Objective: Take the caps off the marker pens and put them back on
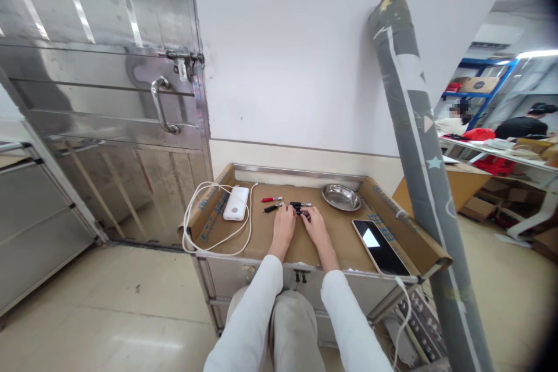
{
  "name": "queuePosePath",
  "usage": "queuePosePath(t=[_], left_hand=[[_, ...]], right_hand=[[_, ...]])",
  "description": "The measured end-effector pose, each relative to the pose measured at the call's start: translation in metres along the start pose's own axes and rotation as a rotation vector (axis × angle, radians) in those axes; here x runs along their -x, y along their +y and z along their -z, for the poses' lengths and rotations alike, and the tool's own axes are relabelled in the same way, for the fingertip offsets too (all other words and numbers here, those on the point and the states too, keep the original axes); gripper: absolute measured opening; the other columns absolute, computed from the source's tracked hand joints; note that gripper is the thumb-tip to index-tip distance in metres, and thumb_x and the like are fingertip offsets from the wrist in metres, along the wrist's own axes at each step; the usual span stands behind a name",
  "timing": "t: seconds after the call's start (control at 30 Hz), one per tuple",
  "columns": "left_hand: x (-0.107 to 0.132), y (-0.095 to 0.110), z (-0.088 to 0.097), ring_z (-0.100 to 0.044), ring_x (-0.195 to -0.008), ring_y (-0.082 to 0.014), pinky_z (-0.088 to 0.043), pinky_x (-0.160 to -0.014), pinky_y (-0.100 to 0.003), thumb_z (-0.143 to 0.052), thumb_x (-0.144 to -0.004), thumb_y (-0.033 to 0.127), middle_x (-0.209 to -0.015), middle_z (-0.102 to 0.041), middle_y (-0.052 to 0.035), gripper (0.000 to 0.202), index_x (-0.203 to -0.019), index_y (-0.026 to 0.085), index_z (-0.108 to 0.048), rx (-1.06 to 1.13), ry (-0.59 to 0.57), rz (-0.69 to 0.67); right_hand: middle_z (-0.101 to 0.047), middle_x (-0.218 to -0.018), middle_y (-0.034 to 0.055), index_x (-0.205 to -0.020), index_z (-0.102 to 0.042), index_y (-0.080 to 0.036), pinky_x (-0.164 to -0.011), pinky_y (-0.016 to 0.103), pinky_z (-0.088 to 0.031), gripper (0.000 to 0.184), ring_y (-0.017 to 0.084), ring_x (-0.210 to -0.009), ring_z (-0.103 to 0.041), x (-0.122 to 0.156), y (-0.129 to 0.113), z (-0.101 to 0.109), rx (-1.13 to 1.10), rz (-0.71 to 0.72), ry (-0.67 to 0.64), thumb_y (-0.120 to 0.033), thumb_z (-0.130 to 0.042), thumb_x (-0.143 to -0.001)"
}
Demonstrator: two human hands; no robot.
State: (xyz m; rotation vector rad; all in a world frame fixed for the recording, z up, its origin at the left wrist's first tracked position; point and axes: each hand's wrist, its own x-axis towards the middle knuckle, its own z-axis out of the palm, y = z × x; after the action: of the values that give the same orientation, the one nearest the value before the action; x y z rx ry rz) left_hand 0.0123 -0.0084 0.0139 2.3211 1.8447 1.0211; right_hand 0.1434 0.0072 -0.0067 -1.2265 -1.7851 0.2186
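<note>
On the cardboard-covered top of a small metal cabinet (261,238), my two hands are close together over a few pens. My left hand (285,225) has its fingers bent together at the left end of a black pen (300,213). At the other end, my right hand (315,225) pinches the same pen. Just beyond the fingertips lies another black pen (300,204). A separate black pen (273,207) rests left of my left hand, and a red pen (271,199) lies behind it. The exact finger contact is small and partly hidden.
A white power bank (236,203) with a looped white cable (186,226) is at the left. On the right are a round metal dish (342,197) and a phone (380,247). A thick grey patterned roll (418,110) leans against the wall. People sit in the right background.
</note>
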Motion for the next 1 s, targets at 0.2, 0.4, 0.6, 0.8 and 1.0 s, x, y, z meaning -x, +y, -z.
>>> queuePosePath(t=[0.2, 0.4, 0.6, 0.8, 1.0], left_hand=[[-0.002, 0.002, 0.0, -0.054, -0.096, -0.0254, -0.044, -0.086, -0.04, -0.03, -0.09, 0.01, -0.099, -0.057, -0.0161, 0.026, -0.1, 0.01, -0.054, -0.169, 0.178, 0.167], [0.002, 0.002, -0.001, -0.05, -0.108, -0.0286, -0.039, -0.093, -0.043, -0.032, -0.085, 0.004, -0.112, -0.053, -0.0204, 0.032, -0.112, 0.007, -0.05, -0.211, 0.242, 0.329], [0.003, 0.006, 0.005, -0.051, -0.105, -0.0308, -0.037, -0.092, -0.045, -0.029, -0.087, 0.006, -0.105, -0.054, -0.0215, 0.031, -0.107, 0.005, -0.053, -0.191, 0.163, 0.418], [0.003, 0.008, 0.009, -0.052, -0.097, -0.0298, -0.039, -0.086, -0.044, -0.024, -0.088, 0.006, -0.101, -0.054, -0.0205, 0.033, -0.102, 0.006, -0.054, -0.249, 0.159, 0.429], [0.003, 0.008, 0.008, -0.052, -0.098, -0.0287, -0.04, -0.086, -0.044, -0.027, -0.089, 0.006, -0.101, -0.055, -0.0187, 0.03, -0.104, 0.008, -0.052, -0.245, 0.143, 0.412]], right_hand=[[-0.058, -0.088, 0.0064, -0.079, -0.06, -0.02, -0.081, 0.032, -0.044, 0.027, 0.019, -0.085, -0.055, 0.002, -0.009, 0.008, 0.158, -0.054, 0.069, -0.01, -0.034, -0.078], [-0.056, -0.079, 0.0062, -0.068, -0.058, -0.021, -0.079, 0.031, -0.039, 0.027, 0.02, -0.08, -0.051, 0.003, -0.006, 0.01, 0.291, -0.083, 0.076, -0.008, -0.036, -0.077], [-0.06, -0.078, 0.0069, -0.072, -0.06, -0.021, -0.078, 0.032, -0.038, 0.028, 0.021, -0.08, -0.051, 0.003, -0.002, 0.007, 0.294, -0.079, 0.076, -0.008, -0.037, -0.077], [-0.063, -0.083, 0.0066, -0.078, -0.062, -0.02, -0.08, 0.033, -0.04, 0.029, 0.021, -0.082, -0.053, 0.002, -0.007, 0.01, 0.258, -0.066, 0.053, -0.008, -0.036, -0.077], [-0.062, -0.085, 0.0037, -0.077, -0.066, -0.022, -0.08, 0.029, -0.043, 0.033, 0.018, -0.086, -0.056, 0.001, -0.015, 0.01, 0.138, -0.005, -0.143, -0.007, -0.037, -0.077]])
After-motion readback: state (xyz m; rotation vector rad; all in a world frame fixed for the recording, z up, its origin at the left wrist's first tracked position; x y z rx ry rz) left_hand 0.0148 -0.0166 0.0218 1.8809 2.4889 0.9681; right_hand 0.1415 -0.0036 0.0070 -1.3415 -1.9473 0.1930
